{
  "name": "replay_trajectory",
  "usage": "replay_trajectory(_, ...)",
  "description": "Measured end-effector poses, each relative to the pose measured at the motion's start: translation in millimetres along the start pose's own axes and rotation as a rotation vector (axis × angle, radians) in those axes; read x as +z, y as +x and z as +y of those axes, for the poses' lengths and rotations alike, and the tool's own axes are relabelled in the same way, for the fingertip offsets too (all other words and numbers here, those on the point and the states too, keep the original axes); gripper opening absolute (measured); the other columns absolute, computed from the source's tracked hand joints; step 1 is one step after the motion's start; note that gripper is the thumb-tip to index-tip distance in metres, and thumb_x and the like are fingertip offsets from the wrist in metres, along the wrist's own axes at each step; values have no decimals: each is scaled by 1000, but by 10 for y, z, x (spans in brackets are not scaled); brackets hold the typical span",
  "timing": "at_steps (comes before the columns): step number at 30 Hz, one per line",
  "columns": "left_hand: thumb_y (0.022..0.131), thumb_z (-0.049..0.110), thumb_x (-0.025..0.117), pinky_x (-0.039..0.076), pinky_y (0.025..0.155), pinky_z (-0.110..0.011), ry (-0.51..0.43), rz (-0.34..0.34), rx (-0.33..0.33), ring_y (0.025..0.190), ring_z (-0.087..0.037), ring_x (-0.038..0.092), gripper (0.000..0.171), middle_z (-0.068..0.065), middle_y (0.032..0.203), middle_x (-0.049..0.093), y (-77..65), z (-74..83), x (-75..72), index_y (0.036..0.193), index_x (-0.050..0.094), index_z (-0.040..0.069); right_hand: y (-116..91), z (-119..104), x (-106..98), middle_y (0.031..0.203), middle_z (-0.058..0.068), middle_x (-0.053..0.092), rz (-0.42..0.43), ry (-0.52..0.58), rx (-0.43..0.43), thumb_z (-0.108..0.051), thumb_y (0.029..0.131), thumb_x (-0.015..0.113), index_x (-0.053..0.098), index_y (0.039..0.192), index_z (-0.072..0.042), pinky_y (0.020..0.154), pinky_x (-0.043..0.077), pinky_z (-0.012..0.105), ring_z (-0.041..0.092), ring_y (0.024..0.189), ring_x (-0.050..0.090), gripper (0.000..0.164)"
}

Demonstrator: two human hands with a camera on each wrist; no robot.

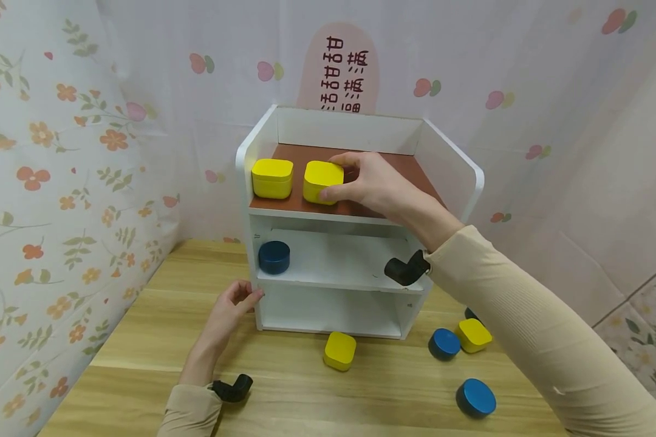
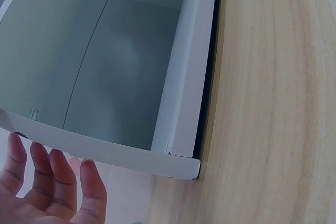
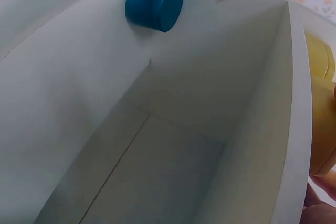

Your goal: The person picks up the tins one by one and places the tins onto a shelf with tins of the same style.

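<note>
Your right grip (image 1: pixel 367 182) is bent just wide enough to span a yellow box (image 1: pixel 322 176), pinching it with your thumb at the near side and fingers round the far side. That box lies directly left of your palm, over the front of the shelf unit's (image 1: pixel 449 153) brown top; whether its base touches the board, you cannot tell from here. It looks nearly square from above, so no long axis stands out. The relation that matters is sideways: a second yellow box (image 1: pixel 273 182) sits farther left of this grip, across a narrow gap, close to the left side wall. Your right grip is the nearer to both.

Below and to the left, your left grip (image 1: pixel 229 312) holds nothing loose; its fingers are loosely bent at the unit's left front edge. Just above it, one blue tin (image 1: pixel 274 258) stands on the middle shelf.

Count four yellow boxes: those two up top, and two on the table (image 1: pixel 284 394) below your right grip. Count three blue tins: the shelf one, and two on the table below your right forearm, near a dark, partly hidden object (image 1: pixel 470 314).
</note>
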State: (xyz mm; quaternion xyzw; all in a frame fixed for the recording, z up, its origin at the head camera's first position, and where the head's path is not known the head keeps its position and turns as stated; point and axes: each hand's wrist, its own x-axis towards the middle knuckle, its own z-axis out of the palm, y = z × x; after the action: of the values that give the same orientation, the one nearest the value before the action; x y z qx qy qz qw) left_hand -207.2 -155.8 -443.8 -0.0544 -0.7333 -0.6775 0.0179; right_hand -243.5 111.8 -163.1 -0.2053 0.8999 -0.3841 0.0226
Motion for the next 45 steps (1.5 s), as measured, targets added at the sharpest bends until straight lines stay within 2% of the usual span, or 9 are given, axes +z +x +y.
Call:
replay_trajectory(6, 95, 28, 67, 45, 83, -36, -5, -8, 12, 92, -20, 48, 33, -9, 95, 49, 16, -31, -14, 104, 51, 1, 16, 15, -31, 120, 2, 56, -15, -15, 28, -33, 82, 81, 54, 137, -15, 100, 35, 35, 21, 110, 47, 64)
replay_trajectory(20, 95, 26, 66, 47, 82, -32, -13, -10, 4, 93, -19, 49, 30, -7, 96, 51, 9, -25, -2, 103, 50, 2, 28, 29, -20, 126, 2, 55, -11, -14, 26, -32, 84, 78, 51, 140, -14, 105, 32, 38, 21, 115, 45, 65)
replay_trajectory(27, 95, 26, 66, 46, 84, -36, -14, -12, 6, 92, -19, 49, 30, -7, 96, 50, 9, -24, -10, 103, 50, 2, 13, 27, 2, 145, 3, 45, 7, -1, 15, -46, 82, 77, 34, 151, -21, 110, 28, 41, 19, 129, 40, 85)
replay_trajectory(31, 95, 26, 66, 46, 84, -35, -18, -12, -1, 92, -19, 49, 31, -7, 95, 50, 9, -16, -9, 104, 49, 1, 6, 45, 44, 147, 2, 41, 38, 4, -29, -52, 84, 73, 32, 151, -24, 109, 30, 40, 20, 133, 39, 83)
replay_trajectory(35, 96, 25, 66, 45, 83, -34, -15, -10, 0, 92, -19, 48, 31, -8, 95, 50, 4, -13, -5, 104, 50, 0, -23, 33, 81, 150, -2, 38, 95, -26, -46, -56, 89, 63, 34, 150, -28, 108, 32, 40, 22, 134, 39, 73)
replay_trajectory(39, 96, 25, 66, 45, 84, -35, -12, -12, -5, 92, -20, 48, 31, -8, 96, 50, 10, -20, -9, 104, 50, 1, -102, -15, 85, 150, -10, 37, 213, -42, -100, -59, 92, 57, 41, 146, -30, 107, 33, 38, 16, 134, 37, 64)
replay_trajectory(45, 96, 29, 65, 46, 86, -38, 3, -18, -2, 93, -21, 49, 31, -7, 97, 50, 24, -22, -26, 105, 50, 3, -300, -66, 109, 139, -9, 46, 386, -7, -238, -42, 94, 62, 55, 135, -22, 104, 35, 28, 7, 126, 41, 46)
